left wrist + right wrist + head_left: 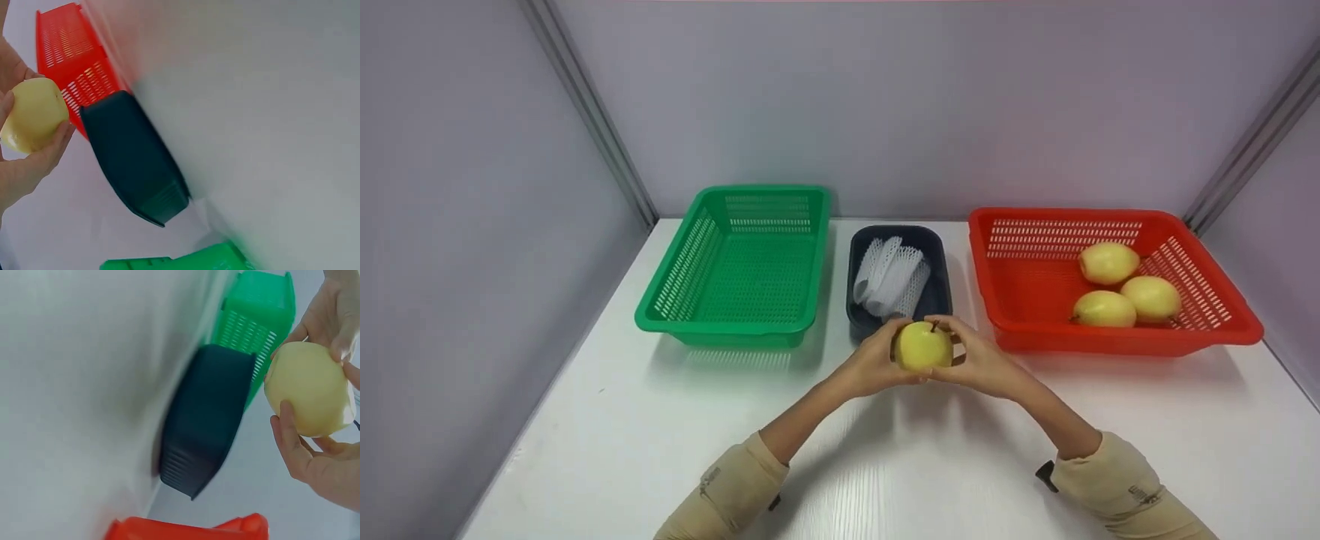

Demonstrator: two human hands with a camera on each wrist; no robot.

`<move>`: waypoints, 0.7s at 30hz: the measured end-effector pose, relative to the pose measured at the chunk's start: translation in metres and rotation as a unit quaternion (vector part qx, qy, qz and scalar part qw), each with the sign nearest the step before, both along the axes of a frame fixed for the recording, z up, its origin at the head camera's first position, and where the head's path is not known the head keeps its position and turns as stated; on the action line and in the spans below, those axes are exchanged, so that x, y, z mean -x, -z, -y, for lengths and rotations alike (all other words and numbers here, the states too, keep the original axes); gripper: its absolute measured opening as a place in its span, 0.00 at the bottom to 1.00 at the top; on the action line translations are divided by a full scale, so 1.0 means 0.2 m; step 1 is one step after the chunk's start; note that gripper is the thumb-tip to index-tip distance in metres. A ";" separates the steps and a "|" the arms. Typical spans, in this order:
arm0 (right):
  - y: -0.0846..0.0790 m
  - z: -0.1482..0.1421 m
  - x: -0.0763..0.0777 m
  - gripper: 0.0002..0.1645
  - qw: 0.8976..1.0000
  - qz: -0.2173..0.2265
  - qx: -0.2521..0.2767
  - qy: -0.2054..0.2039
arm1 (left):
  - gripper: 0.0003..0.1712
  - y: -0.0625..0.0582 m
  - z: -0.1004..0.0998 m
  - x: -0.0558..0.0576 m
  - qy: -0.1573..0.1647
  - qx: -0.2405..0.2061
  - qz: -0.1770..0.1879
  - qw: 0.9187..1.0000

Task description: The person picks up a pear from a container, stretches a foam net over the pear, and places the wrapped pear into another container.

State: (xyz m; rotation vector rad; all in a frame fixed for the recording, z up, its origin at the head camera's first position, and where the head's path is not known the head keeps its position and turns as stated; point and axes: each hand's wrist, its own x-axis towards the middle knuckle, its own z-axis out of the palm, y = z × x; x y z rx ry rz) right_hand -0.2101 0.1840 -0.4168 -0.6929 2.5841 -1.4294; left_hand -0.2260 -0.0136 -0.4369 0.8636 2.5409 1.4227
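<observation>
A yellow apple (pixel 923 347) with a dark stem is held between both hands above the table, close to the near rim of the dark bin (pixel 940 289). My left hand (pixel 877 365) grips its left side, while my right hand (pixel 984 365) grips the right side. In the left wrist view, fingers and thumbs curve round the apple (pixel 38 115) from both sides. The right wrist view shows the same apple (pixel 308 388) with the right fingertips pressed on its skin. White foam net sleeves (pixel 891 277) lie in the dark bin, just beyond the hands.
To the left stands a green basket (pixel 735 330) with nothing inside. A red basket (pixel 1080 339) on the right holds several yellow apples (pixel 1110 262). All stand on a white table (pixel 675 435), with a pale back wall (pixel 885 105) behind.
</observation>
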 end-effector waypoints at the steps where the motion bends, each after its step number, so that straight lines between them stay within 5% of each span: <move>1: 0.01 0.00 0.00 0.39 1.000 0.003 -0.001 -0.008 | 0.44 0.01 0.01 0.00 0.003 0.010 -0.001 1.000; 7: 0.11 0.03 0.03 0.39 0.999 0.018 -0.009 -0.033 | 0.43 0.05 0.06 0.00 0.017 0.054 0.000 0.998; 21: 0.20 0.08 0.01 0.40 0.999 0.005 -0.025 -0.045 | 0.39 0.11 0.10 -0.01 0.051 0.099 -0.017 0.994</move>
